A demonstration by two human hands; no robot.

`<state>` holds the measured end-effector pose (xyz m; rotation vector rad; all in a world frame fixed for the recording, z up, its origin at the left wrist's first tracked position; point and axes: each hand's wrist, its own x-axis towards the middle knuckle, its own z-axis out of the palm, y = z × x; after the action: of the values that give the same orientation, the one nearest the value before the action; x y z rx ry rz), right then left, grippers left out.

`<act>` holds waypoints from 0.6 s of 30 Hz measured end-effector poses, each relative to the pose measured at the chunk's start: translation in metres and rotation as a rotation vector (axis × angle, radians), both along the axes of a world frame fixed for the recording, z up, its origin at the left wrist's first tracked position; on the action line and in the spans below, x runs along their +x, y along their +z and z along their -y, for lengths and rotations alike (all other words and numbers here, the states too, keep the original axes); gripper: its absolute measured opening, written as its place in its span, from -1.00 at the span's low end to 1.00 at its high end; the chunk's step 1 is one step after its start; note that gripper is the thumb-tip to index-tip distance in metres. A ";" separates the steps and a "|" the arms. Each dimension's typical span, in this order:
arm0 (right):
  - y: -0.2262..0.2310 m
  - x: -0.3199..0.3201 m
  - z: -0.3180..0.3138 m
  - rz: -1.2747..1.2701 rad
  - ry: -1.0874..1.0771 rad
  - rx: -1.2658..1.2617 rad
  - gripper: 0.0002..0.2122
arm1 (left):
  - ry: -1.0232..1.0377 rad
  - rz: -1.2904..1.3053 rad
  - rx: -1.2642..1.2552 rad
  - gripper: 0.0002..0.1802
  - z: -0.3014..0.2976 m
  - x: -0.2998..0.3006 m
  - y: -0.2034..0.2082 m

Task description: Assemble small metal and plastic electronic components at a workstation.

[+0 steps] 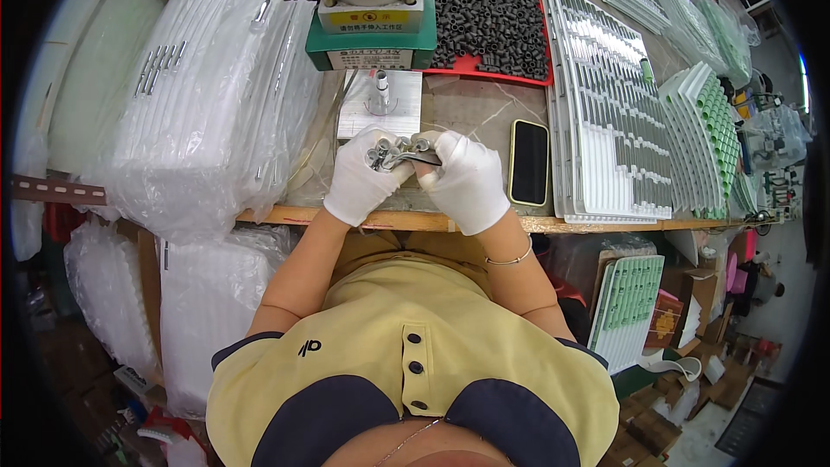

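Both my hands wear white gloves and meet just in front of the press. My left hand [356,176] is closed around a bunch of small shiny metal tubes [381,152], their round ends showing. My right hand [469,182] is closed, its thumb and fingers pinching a slim metal tube [424,157] against the bunch; the gloves partly hide it. Beyond the hands lies a silver metal base plate [356,112] with an upright metal post [381,91] on it. Above that post hangs the green press head [372,43].
A red tray [548,35] of black plastic fittings [488,9] stands behind. To the right lie a phone [528,163] and white racks [596,169] filled with metal tubes. Plastic-wrapped white stacks [186,130] fill the left. The wooden table edge [553,224] runs before me.
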<state>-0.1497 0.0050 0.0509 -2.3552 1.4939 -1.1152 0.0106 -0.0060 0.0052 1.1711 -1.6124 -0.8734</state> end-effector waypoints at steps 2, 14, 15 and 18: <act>-0.002 0.003 0.001 -0.016 -0.002 0.031 -0.78 | -0.006 -0.044 0.021 -0.72 0.001 0.002 -0.002; -0.038 0.019 0.084 0.151 -0.162 0.306 -0.81 | 0.123 0.190 0.150 -0.62 0.088 0.030 0.014; -0.042 0.024 0.090 0.196 -0.138 0.353 -0.77 | 0.023 0.381 0.264 -0.65 0.096 0.034 0.014; -0.035 0.037 0.095 0.053 -0.158 0.415 -0.75 | 0.039 0.289 0.327 -0.70 0.103 0.043 0.000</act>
<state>-0.1127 -0.0901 0.0157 -1.9441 1.7209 -0.7908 0.0539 -0.1089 0.0053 1.6137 -1.7093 -1.0043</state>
